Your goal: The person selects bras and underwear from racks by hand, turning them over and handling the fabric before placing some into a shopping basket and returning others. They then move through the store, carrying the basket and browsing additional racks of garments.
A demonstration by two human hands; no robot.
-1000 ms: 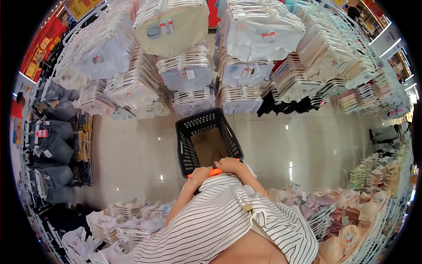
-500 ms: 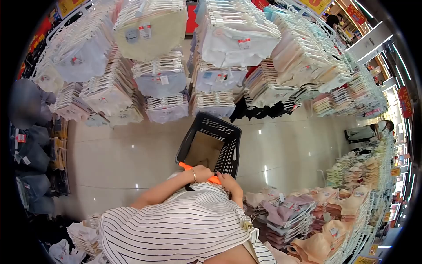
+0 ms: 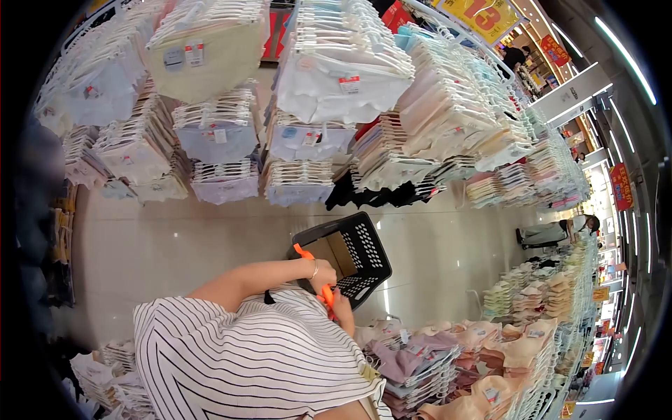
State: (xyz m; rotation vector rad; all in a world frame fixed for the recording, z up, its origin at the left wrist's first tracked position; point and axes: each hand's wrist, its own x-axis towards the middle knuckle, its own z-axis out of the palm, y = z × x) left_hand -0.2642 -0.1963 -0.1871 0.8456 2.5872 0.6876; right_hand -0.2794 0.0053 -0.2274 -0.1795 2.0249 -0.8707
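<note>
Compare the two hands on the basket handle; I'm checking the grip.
The left hand has a bracelet at the wrist; the right hand shows none. The left forearm is bare and in view; the right arm is mostly hidden by the striped top. The left hand grips farther from the body than the right hand. Both hands close on the orange handle of the black basket.
</note>
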